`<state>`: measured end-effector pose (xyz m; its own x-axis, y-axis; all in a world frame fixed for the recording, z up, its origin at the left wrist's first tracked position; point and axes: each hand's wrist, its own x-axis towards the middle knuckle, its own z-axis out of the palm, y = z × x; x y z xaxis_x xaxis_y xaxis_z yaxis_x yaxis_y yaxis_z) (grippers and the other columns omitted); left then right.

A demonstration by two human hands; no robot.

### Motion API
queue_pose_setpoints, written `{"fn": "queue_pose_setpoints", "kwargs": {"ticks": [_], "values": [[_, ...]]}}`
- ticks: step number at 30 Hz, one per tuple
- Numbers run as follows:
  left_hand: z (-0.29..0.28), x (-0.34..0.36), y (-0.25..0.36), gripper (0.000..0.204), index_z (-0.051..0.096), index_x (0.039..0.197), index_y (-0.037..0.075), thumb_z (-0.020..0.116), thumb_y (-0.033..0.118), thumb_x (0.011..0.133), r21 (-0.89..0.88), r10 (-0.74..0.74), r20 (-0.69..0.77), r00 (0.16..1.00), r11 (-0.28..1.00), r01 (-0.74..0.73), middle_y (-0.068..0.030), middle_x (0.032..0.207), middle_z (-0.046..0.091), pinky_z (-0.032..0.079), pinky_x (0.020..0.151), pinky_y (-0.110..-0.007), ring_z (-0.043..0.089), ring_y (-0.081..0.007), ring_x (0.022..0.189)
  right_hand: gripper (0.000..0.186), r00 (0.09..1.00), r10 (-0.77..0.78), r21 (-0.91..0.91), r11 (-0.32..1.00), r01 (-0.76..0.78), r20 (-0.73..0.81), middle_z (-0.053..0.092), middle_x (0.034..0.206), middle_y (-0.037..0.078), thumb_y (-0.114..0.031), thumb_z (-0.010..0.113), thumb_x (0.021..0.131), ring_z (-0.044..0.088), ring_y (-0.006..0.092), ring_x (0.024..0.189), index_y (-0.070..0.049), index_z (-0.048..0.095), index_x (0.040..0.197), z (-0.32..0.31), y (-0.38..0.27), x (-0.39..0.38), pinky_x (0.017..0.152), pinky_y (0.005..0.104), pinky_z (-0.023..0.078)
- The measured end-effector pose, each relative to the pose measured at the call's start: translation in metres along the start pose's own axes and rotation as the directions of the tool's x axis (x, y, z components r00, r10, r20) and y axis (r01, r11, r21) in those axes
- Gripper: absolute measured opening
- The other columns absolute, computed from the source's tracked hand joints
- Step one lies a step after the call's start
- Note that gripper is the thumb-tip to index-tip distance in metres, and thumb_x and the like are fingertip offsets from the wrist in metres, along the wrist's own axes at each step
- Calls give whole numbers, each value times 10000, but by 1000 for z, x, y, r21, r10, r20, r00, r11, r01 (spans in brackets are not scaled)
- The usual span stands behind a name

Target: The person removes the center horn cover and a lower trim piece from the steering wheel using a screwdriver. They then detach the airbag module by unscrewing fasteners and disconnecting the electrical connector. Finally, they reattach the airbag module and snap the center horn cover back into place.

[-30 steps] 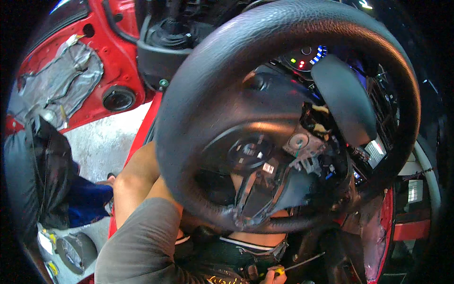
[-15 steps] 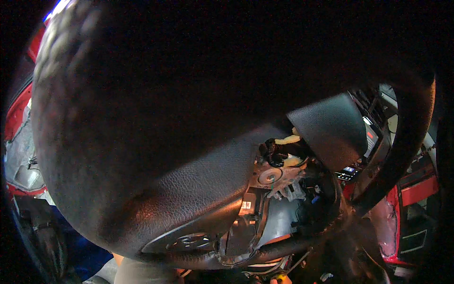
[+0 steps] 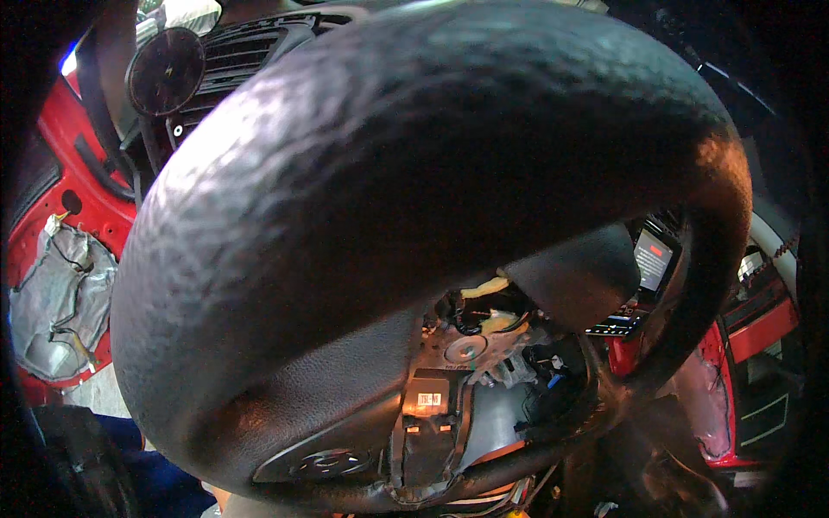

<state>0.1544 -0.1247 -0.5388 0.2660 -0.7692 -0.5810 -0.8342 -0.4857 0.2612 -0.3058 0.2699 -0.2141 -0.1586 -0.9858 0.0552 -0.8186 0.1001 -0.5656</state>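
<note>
A black leather-grained steering wheel (image 3: 432, 129) fills most of the view, very close, its upper rim blurred. Its hub pad (image 3: 337, 363) carries an emblem (image 3: 332, 464) near the lower rim. Through the wheel's opening, an opened-up steering column area shows a metal bracket with a round boss (image 3: 466, 349), pale yellow foam strips (image 3: 485, 287) and a black module with a white label (image 3: 428, 399). Neither of my hands can be made out. A small skin-toned patch (image 3: 222, 498) and a beige shape show at the lower edge, too cut off to identify.
A red door frame (image 3: 102, 186) with a grey plastic liner (image 3: 60, 302) and loose wiring stands at left. A round black disc (image 3: 165, 71) sits beside the air vents (image 3: 259, 47). A lit screen (image 3: 653, 259) is at right, near another red body panel (image 3: 721, 397). Wires (image 3: 509, 501) hang below.
My view has shifted back and up from the wheel. The upper rim, vents, round disc and more of the left door now show; the column parts appear slightly lower and further left.
</note>
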Motion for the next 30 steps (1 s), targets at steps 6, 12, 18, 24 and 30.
{"fn": "queue_pose_setpoints", "kwargs": {"ticks": [6,12,18,24,30], "values": [[0,10,-5,321,738,1134,-49,610,213,1002,-156,9,-24,1000,988,-12,-185,900,744,600,648,-404,742,-287,748,261,997,-70,-53,996,68,-41,666,977,205,-257,724,993,629,412,843,-21,694,1100,20,11,-13,781,499,510],[-11,22,10,322,735,1132,-54,604,207,998,-721,66,-35,997,689,-71,-187,887,737,603,627,-398,738,-284,724,177,982,-16,238,969,62,-190,635,751,110,-176,648,890,572,264,643,-2,667,918,41,-17,-1,637,378,474],[-51,32,24,323,731,1130,-60,598,201,995,-996,175,74,982,-40,82,-189,874,730,605,606,-392,734,-280,700,240,989,86,462,887,-23,-116,567,936,35,-239,608,1024,541,157,870,-3,602,1068,42,-11,-11,756,331,462],[-119,-36,68,331,764,1076,-66,594,188,950,-931,-54,53,997,358,69,-251,1059,765,609,804,-441,747,-351,913,326,955,66,289,957,21,-288,564,844,27,-318,625,1009,514,174,785,3,596,961,44,-45,-15,695,361,424],[-66,-25,31,385,744,1300,13,698,179,956,-457,14,16,1000,890,-5,-227,1373,711,569,1074,-475,679,-370,1307,387,988,95,184,980,-72,-118,616,975,92,-343,627,1045,632,243,880,29,586,1142,35,4,-21,807,444,569]]}}
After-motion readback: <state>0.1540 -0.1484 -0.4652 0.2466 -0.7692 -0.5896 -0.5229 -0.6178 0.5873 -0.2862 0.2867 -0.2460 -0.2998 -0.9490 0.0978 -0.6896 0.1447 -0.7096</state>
